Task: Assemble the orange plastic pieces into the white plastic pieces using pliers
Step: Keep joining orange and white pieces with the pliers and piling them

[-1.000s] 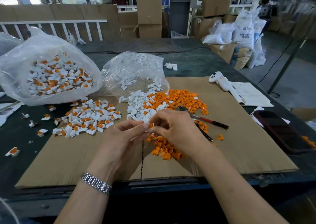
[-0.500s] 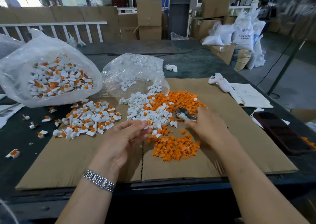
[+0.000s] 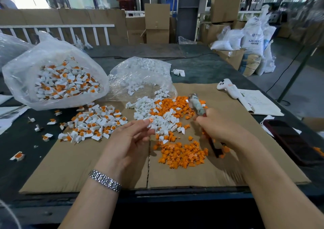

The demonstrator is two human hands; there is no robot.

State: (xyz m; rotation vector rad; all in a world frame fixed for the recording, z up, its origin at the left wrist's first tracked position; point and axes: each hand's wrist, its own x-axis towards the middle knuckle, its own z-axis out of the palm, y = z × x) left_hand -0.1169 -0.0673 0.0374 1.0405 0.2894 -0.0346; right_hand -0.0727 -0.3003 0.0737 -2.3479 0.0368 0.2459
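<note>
My left hand (image 3: pixel 130 142) pinches one white piece with an orange insert (image 3: pixel 150 120) at its fingertips; my right hand (image 3: pixel 221 126) grips the blurred pliers (image 3: pixel 197 104), nose tilted up. Both hover over the cardboard sheet (image 3: pixel 73 165). Loose orange pieces (image 3: pixel 182 154) lie below, white pieces (image 3: pixel 157 113) beyond, finished ones (image 3: pixel 94 122) to the left. Farther off sit a full clear bag (image 3: pixel 57 78), a half-empty bag (image 3: pixel 142 74), a dark phone (image 3: pixel 289 139), then stacked boxes (image 3: pixel 157 24).

"ABS RESIN" on a white sack (image 3: pixel 252 39) behind the table
</note>
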